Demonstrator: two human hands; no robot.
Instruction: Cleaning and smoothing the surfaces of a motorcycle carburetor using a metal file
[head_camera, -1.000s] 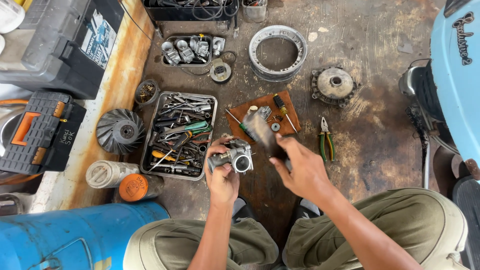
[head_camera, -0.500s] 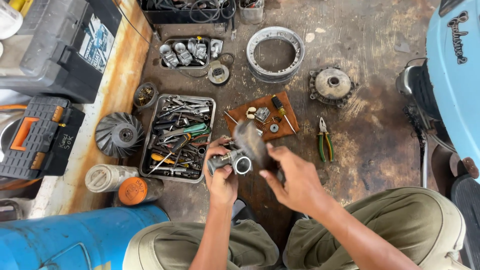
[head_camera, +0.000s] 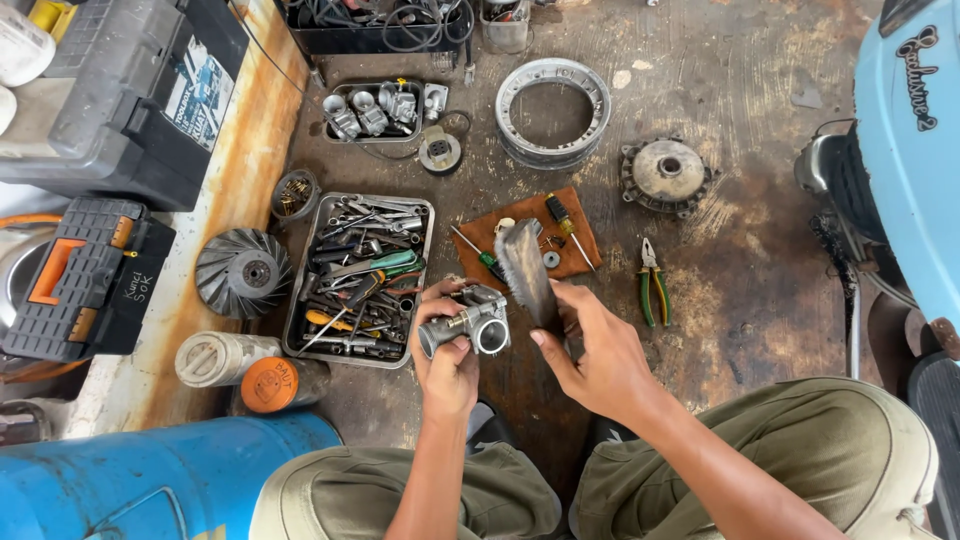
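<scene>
While the person squats on the stained workshop floor (head_camera: 760, 300), the work is at a mid stage: a small metal carburettor body (head_camera: 470, 328) is off its machine and in hand, and a brush is being applied to it.

Far left lie a grey case (head_camera: 110, 100) and a black-and-orange tool case (head_camera: 75, 280). Near them stand a finned fan wheel (head_camera: 243, 272) and two capped cans (head_camera: 250, 370). A steel tray of hand tools (head_camera: 360, 280) sits just left of the hands.

The left hand (head_camera: 447, 360) is closed round the carburettor body, bore facing the camera. The right hand (head_camera: 600, 360) grips a flat paintbrush (head_camera: 525, 265), its bristles up and touching or just beside the body; exact contact cannot be told.

Beyond the hands a brown cloth (head_camera: 580, 255) carries screwdrivers and small parts, not yet refitted. Pliers (head_camera: 652, 282) lie to its right. Farther off are a wheel rim (head_camera: 553, 112) and a hub (head_camera: 667, 175).

Judged from this, cleaning is in hand; reassembly and refitting remain.
</scene>
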